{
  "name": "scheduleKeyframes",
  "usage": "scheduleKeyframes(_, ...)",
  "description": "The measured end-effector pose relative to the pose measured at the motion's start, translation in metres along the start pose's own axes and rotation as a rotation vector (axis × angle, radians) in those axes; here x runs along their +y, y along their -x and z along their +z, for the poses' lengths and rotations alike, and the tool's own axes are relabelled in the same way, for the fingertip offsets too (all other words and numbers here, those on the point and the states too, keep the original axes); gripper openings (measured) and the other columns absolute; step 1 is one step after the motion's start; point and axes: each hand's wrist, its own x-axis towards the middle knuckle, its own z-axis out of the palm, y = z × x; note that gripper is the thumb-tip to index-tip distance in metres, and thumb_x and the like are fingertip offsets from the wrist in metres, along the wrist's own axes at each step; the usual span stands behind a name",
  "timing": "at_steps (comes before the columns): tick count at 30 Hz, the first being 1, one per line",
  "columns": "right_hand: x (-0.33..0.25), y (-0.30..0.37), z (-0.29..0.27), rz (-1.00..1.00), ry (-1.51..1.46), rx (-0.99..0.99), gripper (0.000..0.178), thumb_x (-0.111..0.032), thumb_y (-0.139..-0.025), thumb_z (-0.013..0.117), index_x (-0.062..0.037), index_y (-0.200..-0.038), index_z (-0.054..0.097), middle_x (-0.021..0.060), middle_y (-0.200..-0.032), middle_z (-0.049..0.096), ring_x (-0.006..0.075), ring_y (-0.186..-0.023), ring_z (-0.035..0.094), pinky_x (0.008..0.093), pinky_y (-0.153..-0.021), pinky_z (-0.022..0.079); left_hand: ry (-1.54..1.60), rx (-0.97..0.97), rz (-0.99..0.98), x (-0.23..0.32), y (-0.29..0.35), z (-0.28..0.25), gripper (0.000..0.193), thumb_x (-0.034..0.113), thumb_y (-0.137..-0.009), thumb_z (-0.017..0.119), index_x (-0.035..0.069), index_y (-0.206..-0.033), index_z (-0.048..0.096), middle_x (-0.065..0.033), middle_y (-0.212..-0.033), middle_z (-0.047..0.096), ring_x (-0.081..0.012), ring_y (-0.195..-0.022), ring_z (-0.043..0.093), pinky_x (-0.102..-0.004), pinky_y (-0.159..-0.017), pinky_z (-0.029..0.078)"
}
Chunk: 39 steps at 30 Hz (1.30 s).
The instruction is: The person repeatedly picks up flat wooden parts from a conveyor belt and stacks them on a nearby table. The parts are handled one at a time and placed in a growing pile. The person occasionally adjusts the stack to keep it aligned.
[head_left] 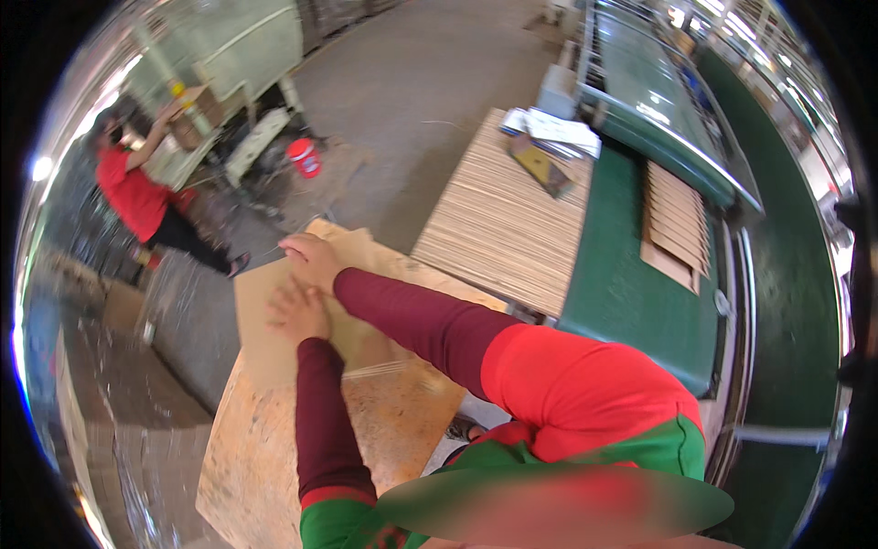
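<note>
Running along beyond the right side of the counter (375,425), the green belt (613,274) is the biggest thing near me, perhaps set close so that work can pass across with few steps. Left of the counter stands a bulky brown stack (137,412) with a shiny film over it, likely there to hold it together. Past the counter's far left corner, a co-worker (137,197) in a red top reaches to a carton (194,114) at a pale machine.

Off the counter's far right edge, beside the belt, lies a long block of board (508,215), edges up in tight rows, which probably stops the pieces from toppling. Farther right of the counter, a row of brown pieces (675,224) overlaps on the belt.

On the counter's far end lie the cardboard sheets (361,334), jutting over its left edge, maybe to leave an edge free for fingers. On the floor past that end sits a red bucket (304,157). The left hand (302,313) lies open on the sheets, fingers spread, apparently steadying them. The right hand (314,262) is just beyond it, fingers bent at the sheets' far side; whether its grip has closed on anything, I can't tell.
</note>
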Motion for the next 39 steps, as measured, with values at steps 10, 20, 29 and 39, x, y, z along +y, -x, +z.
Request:
scheduleKeyframes(10, -0.017, 0.236, -0.248, 0.397, 0.274, 0.219, 0.015, -0.012, -0.083, 0.061, -0.0027, -0.094, 0.065, 0.0143, -0.096, 0.063, 0.0317, -0.089, 0.060, 0.0369, -0.079, 0.049, -0.201, -0.141, -0.062, 0.006, -0.001, -0.021, 0.078, 0.079, -0.083, 0.021, 0.037, -0.148, 0.015, -0.0117, -0.155, 0.015, -0.0405, -0.140, 0.014, -0.0651, -0.106, 0.014)
scheduleKeyframes(20, -0.020, 0.442, -0.553, 1.044, 0.782, 0.574, 0.023, -0.020, -0.079, 0.063, -0.0059, -0.097, 0.069, 0.0179, -0.096, 0.064, 0.0308, -0.082, 0.063, 0.0379, -0.075, 0.050, -0.259, 0.014, -0.048, -0.005, -0.009, -0.010, 0.066, 0.069, -0.089, 0.023, 0.037, -0.147, 0.021, -0.0116, -0.153, 0.022, -0.0390, -0.138, 0.024, -0.0602, -0.104, 0.026)
scheduleKeyframes(29, 0.005, 0.448, -0.691, 1.046, 1.113, 0.596, 0.037, -0.022, -0.077, 0.068, -0.0067, -0.111, 0.063, 0.0176, -0.115, 0.057, 0.0319, -0.104, 0.056, 0.0385, -0.087, 0.047, -0.452, -0.046, 0.049, 0.007, -0.017, -0.022, 0.063, 0.056, -0.095, 0.019, 0.019, -0.143, 0.034, -0.0216, -0.135, 0.047, -0.0374, -0.114, 0.054, -0.0489, -0.092, 0.045)
scheduleKeyframes(39, 0.065, 0.403, -0.786, 1.275, 1.356, 0.291, 0.043, -0.044, -0.080, 0.061, -0.0144, -0.111, 0.060, 0.0113, -0.129, 0.051, 0.0280, -0.123, 0.045, 0.0542, -0.098, 0.033, -0.644, 0.002, -0.057, 0.011, -0.015, -0.022, 0.059, 0.056, -0.096, 0.018, 0.014, -0.110, 0.058, -0.0163, -0.086, 0.069, -0.0376, -0.081, 0.067, -0.0511, -0.071, 0.052)
